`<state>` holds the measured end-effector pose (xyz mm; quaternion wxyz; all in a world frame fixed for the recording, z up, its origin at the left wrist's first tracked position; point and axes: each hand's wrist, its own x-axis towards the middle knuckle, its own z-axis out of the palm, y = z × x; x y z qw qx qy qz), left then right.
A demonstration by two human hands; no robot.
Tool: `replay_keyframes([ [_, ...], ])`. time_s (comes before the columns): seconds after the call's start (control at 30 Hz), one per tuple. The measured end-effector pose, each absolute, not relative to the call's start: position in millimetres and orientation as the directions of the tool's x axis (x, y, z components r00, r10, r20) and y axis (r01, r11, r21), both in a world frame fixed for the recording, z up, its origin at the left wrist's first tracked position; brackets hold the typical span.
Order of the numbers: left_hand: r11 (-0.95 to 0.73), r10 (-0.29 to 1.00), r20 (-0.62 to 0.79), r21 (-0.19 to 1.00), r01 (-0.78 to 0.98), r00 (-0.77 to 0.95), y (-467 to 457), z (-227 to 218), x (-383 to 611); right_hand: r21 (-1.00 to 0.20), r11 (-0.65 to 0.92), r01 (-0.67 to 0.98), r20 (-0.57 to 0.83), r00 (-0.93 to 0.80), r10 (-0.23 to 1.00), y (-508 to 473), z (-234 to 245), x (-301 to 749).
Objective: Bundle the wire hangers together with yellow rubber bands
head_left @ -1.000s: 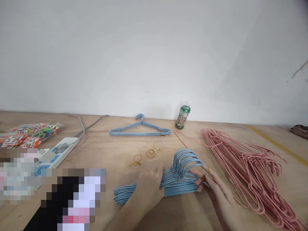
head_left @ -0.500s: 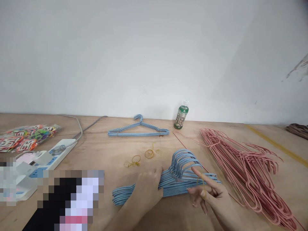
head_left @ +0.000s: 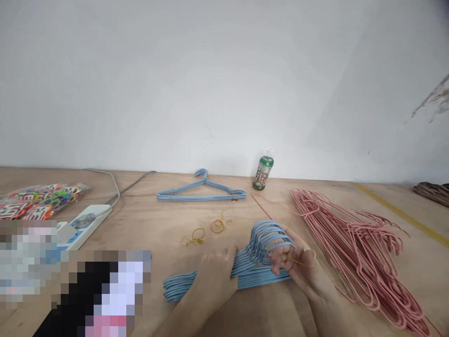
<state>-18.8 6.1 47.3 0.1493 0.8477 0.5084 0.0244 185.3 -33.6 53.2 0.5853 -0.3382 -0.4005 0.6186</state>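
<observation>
A stack of blue wire hangers (head_left: 252, 262) lies on the wooden table (head_left: 147, 224) in front of me. My left hand (head_left: 213, 276) presses down on the stack's middle, fingers curled over the wires. My right hand (head_left: 298, 267) is closed at the stack's right shoulder, just below the hooks, pinching a yellow rubber band (head_left: 293, 261) stretched between its fingers. Loose yellow rubber bands (head_left: 206, 230) lie on the table just beyond the stack.
A bound bundle of blue hangers (head_left: 201, 191) rests near the wall beside a small green bottle (head_left: 264, 172). A big pile of pink hangers (head_left: 354, 243) spreads to the right. A power strip (head_left: 82, 223) and a bag of coloured items (head_left: 42, 199) sit left.
My right hand has moved from the stack's right end up to its shoulder near the hooks, fingers now bunched on the rubber band. My left hand stayed on the stack.
</observation>
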Motion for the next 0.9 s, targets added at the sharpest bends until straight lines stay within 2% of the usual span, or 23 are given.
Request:
replay_keyframes([
  [0.13,-0.444,0.866,-0.111,0.276,0.852,0.487,5.4,48.0,-19.0,-0.853,-0.005,-0.521,0.025,-0.050,0.998,-30.8,60.8,178.9],
  [0.23,-0.445,0.864,-0.114,0.283,0.850,0.491,5.1,49.5,-19.0,-0.852,-0.004,-0.524,0.050,-0.088,0.995,-27.4,63.3,177.6],
  [0.37,-0.439,0.867,-0.111,0.285,0.852,0.485,4.6,51.7,-19.1,-0.908,0.040,-0.417,0.094,-0.111,0.989,-22.3,69.4,180.2],
  [0.47,-0.444,0.866,-0.111,0.276,0.853,0.487,3.7,51.4,-19.8,-0.950,0.014,-0.313,0.073,-0.177,0.981,-15.7,75.4,188.5],
  [0.6,-0.463,0.860,-0.089,0.278,0.842,0.502,2.5,49.0,-20.2,-0.988,0.024,-0.150,0.083,-0.401,0.912,0.8,87.5,207.2],
  [0.73,-0.474,0.852,-0.108,0.261,0.841,0.513,2.7,46.7,-18.2,-0.985,0.132,0.108,0.034,-0.634,0.773,16.8,120.5,221.8],
  [0.8,-0.474,0.849,-0.124,0.249,0.845,0.513,3.3,45.8,-17.1,-0.912,0.259,0.318,-0.016,-0.659,0.752,20.4,144.3,222.0],
  [0.9,-0.470,0.853,-0.128,0.237,0.850,0.506,3.9,44.9,-16.6,-0.708,0.425,0.564,-0.061,-0.649,0.758,19.8,175.8,211.9],
])
